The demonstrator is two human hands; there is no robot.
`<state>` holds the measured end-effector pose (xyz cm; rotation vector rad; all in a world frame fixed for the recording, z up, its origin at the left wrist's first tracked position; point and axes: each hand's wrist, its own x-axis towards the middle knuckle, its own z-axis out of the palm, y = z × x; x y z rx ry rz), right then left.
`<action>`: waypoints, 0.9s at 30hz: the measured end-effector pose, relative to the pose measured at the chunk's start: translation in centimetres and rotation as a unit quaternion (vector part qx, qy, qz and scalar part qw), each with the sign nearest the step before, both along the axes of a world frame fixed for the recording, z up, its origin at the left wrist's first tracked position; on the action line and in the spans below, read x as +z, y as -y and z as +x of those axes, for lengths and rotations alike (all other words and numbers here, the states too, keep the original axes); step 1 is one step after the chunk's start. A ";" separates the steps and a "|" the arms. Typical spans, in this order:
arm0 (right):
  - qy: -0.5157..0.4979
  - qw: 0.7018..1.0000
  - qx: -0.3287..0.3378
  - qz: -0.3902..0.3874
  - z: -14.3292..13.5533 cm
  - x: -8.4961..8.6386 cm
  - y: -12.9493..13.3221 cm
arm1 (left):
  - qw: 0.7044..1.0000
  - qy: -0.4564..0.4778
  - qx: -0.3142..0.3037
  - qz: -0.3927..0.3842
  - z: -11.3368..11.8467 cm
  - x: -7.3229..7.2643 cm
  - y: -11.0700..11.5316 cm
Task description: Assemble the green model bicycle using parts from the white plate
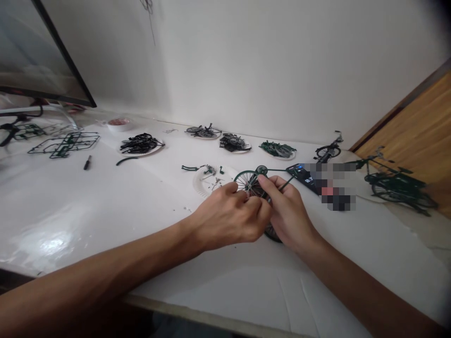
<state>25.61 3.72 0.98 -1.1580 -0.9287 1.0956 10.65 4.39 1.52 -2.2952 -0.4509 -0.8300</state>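
A green model bicycle [261, 170] is between the two hands, above the table [225, 281], one spoked wheel [243, 179] showing over the left knuckles and another peeking out below the right palm. The right hand [291, 211] is closed round the bicycle, thumb pressed near the upper wheel. The left hand [229, 216] is curled against that wheel, its fingertips hidden, so I cannot tell what they have hold of. Just beyond the left hand is a paper plate [199, 187] with small parts. A phone [298, 173], partly blurred out, lies just right of the right hand; farther right stands another green bicycle [394, 180]. Beyond the hands are plates heaped with green parts [278, 149], grey parts [233, 142] and, farther left, black parts [141, 143]. Well left of the left hand are a small black tool [88, 163] and a green parts frame [63, 145].
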 end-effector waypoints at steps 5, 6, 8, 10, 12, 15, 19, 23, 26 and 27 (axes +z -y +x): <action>-0.006 1.000 0.005 0.000 0.0 0.0 0.0 | 1.000 0.003 -0.001 0.000 0.0 0.2 0.0; -0.007 1.000 0.007 0.001 0.0 -0.1 0.0 | 1.000 0.003 0.002 -0.001 0.0 0.2 0.0; -0.008 1.000 0.009 0.005 0.1 -0.2 -0.1 | 1.000 0.005 0.002 -0.005 -0.1 0.3 0.0; -0.008 1.000 0.010 0.005 0.2 -0.3 -0.2 | 1.000 0.006 -0.005 -0.012 -0.1 0.4 0.0; -0.008 1.000 0.012 0.003 0.3 -0.4 -0.3 | 1.000 0.016 -0.010 -0.018 -0.1 0.5 0.0; -0.008 1.000 0.019 0.000 0.5 -0.5 -0.3 | 0.999 0.024 -0.014 -0.033 -0.2 0.6 0.0; -0.019 0.999 0.026 0.003 0.5 -0.5 -0.3 | 0.997 0.018 -0.025 -0.065 -0.3 0.6 -0.1; -0.028 0.999 0.034 0.004 0.4 -0.4 -0.2 | 0.997 0.023 -0.032 -0.066 -0.3 0.7 0.1; -0.035 0.999 0.038 0.007 0.4 -0.3 -0.1 | 0.997 0.022 -0.030 -0.061 -0.4 0.8 0.2; -0.037 0.999 0.037 0.007 0.3 -0.3 -0.1 | 0.997 0.020 -0.028 -0.063 -0.4 0.8 0.2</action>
